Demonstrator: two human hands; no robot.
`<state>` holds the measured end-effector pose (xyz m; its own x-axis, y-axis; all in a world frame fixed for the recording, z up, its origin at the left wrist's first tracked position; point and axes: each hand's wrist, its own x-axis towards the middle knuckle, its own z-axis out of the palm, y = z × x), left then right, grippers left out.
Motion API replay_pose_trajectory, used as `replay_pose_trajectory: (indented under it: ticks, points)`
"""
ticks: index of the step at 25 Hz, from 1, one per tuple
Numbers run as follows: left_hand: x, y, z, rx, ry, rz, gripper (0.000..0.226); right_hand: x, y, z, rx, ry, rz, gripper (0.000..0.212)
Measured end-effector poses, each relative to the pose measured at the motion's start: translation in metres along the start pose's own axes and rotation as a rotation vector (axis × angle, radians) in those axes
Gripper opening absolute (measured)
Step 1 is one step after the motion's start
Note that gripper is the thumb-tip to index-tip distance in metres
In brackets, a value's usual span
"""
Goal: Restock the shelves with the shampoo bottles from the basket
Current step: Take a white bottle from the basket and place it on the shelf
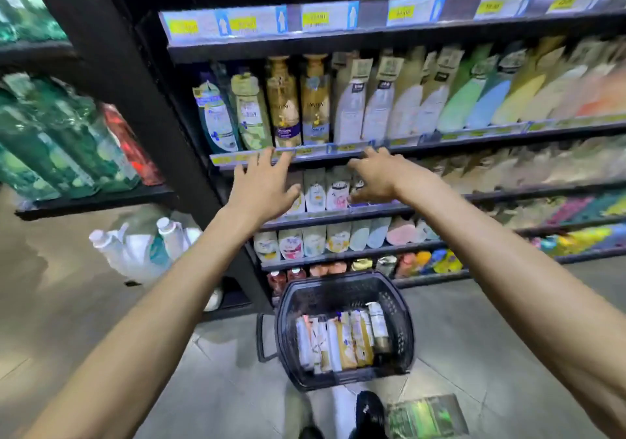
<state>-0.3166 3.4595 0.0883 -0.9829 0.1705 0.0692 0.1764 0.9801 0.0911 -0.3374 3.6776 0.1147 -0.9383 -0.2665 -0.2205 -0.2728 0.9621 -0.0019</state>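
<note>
A black plastic basket (403, 323) stands on the floor below me, holding several shampoo bottles (342, 340) lying side by side. Both my arms reach out to the shelving in front. My left hand (266, 184) is spread open against the shelf edge (305, 154) under the gold bottles (283, 99). My right hand (376, 177) is also open, fingers resting on the row of white bottles (325, 188) one shelf lower. Neither hand holds anything.
Shelves full of bottles run to the right, several tiers down to the floor. A dark upright post (135, 93) divides off green bottles (50, 147) at left. White bottles (142, 245) stand on the floor at left. My shoes (369, 411) are just behind the basket.
</note>
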Motion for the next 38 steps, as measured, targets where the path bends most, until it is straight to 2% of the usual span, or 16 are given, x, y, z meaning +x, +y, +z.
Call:
replay_pose_trajectory:
  ticks: [10,13,17,29,38]
  points:
    - [-0.059,0.0,0.174,-0.137,-0.32,-0.099,0.053,-0.01,0.007,0.201,0.154,-0.339,0.071,0.063]
    - [-0.073,0.001,0.227,-0.184,-0.409,-0.161,0.054,-0.013,0.012,0.257,0.226,-0.451,0.066,0.056]
    - [-0.085,0.0,0.286,-0.194,-0.502,-0.206,0.053,-0.012,0.023,0.323,0.272,-0.533,0.054,0.054]
    - [-0.08,0.004,0.447,-0.364,-0.601,-0.343,0.045,0.041,0.055,0.472,0.345,-0.682,0.034,0.053]
    - [-0.094,-0.008,0.558,-0.358,-0.72,-0.454,0.045,0.051,0.043,0.59,0.404,-0.832,0.07,0.054]
